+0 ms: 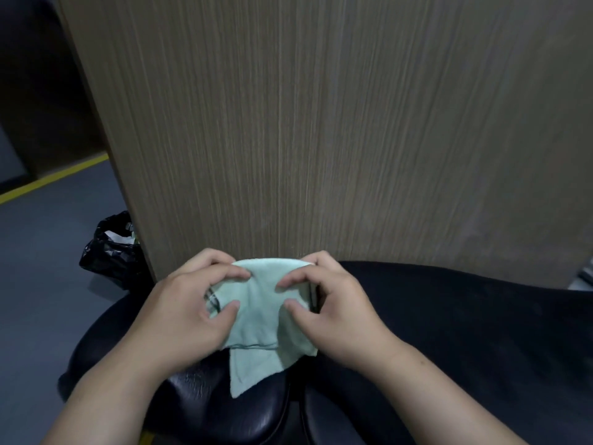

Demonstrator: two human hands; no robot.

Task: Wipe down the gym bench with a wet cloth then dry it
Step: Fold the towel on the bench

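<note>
Left hand and right hand pinch green cloth over black bench — wood panel behind, bin bag left.

Illumination is dim and diffuse. The bench shows a faint sheen near its front edge. The upper-left corner is in shadow. Wide-angle distortion bends the wood panel; the cloth looks soft.

Single view, head-worn, wide-angle. Faces forward and steeply down. Very near: left hand and right hand, gripping a cloth, sit low centre. Black bench fills the lower frame, wood panel the upper. Floor at left edge.
</note>
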